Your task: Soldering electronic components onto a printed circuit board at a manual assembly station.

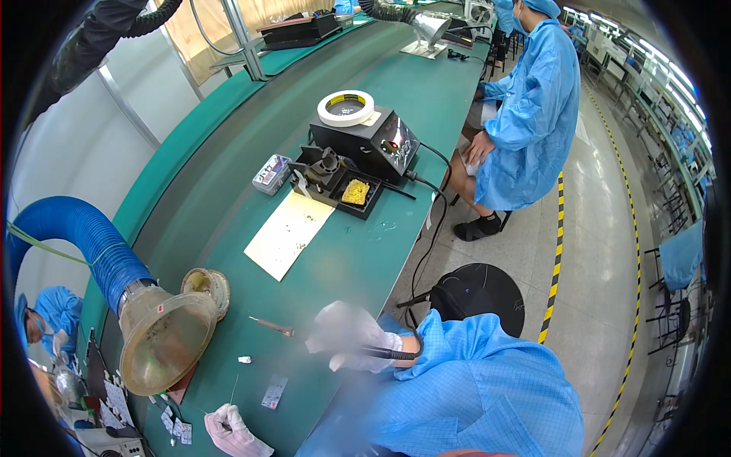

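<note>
Right of the translucent funnel (169,339), the right hand (349,339) has its grip wrapped around a soldering iron (285,330); nearer the funnel, the left hand (234,433) pinches a thin wire (234,387).

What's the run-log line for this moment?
right hand: holds soldering iron | left hand: beside thin wire | green mat: small white part, flat pale piece
</note>
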`<state>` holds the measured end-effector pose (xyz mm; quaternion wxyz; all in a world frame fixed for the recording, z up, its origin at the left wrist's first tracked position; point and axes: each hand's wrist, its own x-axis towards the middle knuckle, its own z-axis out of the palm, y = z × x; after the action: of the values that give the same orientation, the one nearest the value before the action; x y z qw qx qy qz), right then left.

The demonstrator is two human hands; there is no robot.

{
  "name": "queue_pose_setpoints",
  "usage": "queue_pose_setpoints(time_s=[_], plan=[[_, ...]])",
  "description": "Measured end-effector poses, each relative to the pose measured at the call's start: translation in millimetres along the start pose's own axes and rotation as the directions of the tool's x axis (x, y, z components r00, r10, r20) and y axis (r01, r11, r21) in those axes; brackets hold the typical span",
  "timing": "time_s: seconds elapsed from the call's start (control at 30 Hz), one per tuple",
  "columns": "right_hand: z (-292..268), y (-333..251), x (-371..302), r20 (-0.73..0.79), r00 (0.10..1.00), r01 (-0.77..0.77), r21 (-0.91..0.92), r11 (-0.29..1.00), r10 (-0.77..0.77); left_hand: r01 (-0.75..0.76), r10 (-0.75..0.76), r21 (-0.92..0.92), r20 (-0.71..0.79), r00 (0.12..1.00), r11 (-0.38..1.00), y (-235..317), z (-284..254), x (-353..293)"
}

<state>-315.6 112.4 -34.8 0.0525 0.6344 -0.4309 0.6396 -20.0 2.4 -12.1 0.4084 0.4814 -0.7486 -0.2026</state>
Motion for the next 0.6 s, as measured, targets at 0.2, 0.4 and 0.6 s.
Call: queue_pose_setpoints(time_s=[0.2, 0.4, 0.6], plan=[[-2.8, -0.1, 1.4, 0.045, 0.999, -0.012, -0.022, 1.000, 0.013, 0.004, -0.004, -0.011, 0.000, 1.000, 1.000, -1.2, -0.5, -0.5], [0.7, 0.7, 0.1, 0.018, 1.000, -0.015, -0.024, 1.000, 0.015, 0.013, -0.013, -0.021, 0.008, 1.000, 1.000, 0.3, -1.4, 0.2], [4.7, -0.7, -0.6, -0.032, 0.999, -0.011, -0.005, 1.000, 0.010, -0.045, 0.045, -0.024, -0.023, 0.999, 0.999, 4.5, -3.0, -2.3]])
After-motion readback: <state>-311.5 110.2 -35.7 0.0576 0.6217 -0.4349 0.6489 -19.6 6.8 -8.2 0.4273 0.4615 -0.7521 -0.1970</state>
